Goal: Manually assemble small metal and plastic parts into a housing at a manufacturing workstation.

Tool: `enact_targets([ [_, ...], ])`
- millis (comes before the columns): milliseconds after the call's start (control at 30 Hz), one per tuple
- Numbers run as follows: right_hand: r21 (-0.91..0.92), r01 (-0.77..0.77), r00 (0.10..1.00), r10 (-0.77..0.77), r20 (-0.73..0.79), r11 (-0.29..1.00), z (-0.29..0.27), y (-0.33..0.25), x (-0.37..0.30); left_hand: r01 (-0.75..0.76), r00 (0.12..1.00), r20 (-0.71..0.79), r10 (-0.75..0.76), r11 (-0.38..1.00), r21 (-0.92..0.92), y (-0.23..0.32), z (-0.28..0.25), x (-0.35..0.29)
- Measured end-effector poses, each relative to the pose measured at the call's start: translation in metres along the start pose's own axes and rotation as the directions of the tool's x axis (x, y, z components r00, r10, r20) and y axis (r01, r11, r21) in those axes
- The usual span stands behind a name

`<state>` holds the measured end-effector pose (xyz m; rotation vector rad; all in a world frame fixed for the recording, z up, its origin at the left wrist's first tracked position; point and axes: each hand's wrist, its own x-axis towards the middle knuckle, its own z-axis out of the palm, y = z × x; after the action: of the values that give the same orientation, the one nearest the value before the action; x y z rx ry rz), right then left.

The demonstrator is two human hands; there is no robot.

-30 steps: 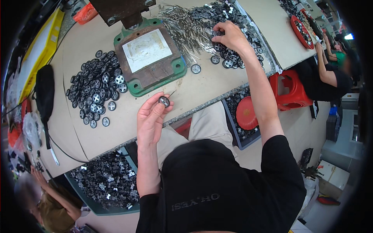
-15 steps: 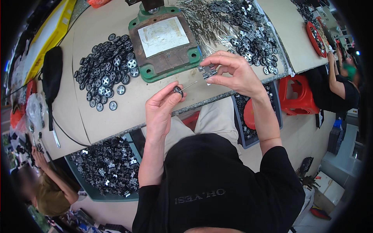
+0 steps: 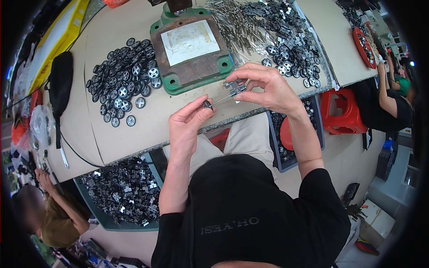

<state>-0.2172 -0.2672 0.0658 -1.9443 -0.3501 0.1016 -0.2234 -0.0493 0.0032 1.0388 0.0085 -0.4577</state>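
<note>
Left hand (image 3: pixel 190 123) pinches a small black wheel (image 3: pixel 207 104) between thumb and fingertips. Right hand (image 3: pixel 263 87) grips a small grey bracket (image 3: pixel 234 86) in its curled fingers. A thin pin (image 3: pixel 220 100) spans from wheel to bracket; both are held above the table's (image 3: pixel 134 138) near edge, just in front of the green press base (image 3: pixel 192 49). Wheel pile (image 3: pixel 125 80) lies left of the base; pins and brackets (image 3: pixel 277 35) right. Bin (image 3: pixel 120 192) below.
</note>
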Motion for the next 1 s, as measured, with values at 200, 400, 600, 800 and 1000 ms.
enact_targets([
  [200, 0.063, -0.080, 0.997, 0.080, 0.007, 0.995, 0.000, 0.001, 0.000, -0.009, 1.000, 0.006, 0.009, 1.000, 0.006, 0.000, 0.001, 0.000],
  [400, 0.235, -0.160, 0.987, 0.161, 0.015, 0.959, 0.002, 0.004, 0.000, -0.041, 0.999, 0.007, 0.041, 0.999, 0.023, 0.001, 0.002, -0.001],
  [600, 0.090, -0.051, 0.998, 0.053, -0.016, 0.995, 0.003, 0.005, 0.000, -0.045, 0.999, -0.004, 0.045, 0.998, 0.051, 0.001, 0.002, -0.001],
  [800, -0.203, 0.149, 0.985, -0.162, -0.051, 0.968, 0.010, -0.006, -0.002, 0.045, 0.999, -0.018, -0.046, 0.998, -0.046, 0.003, 0.002, 0.000],
  [1000, -0.267, 0.227, 0.952, -0.271, -0.142, 0.937, 0.020, -0.005, -0.007, 0.072, 0.996, -0.056, -0.076, 0.994, -0.083, 0.002, 0.002, -0.002],
])
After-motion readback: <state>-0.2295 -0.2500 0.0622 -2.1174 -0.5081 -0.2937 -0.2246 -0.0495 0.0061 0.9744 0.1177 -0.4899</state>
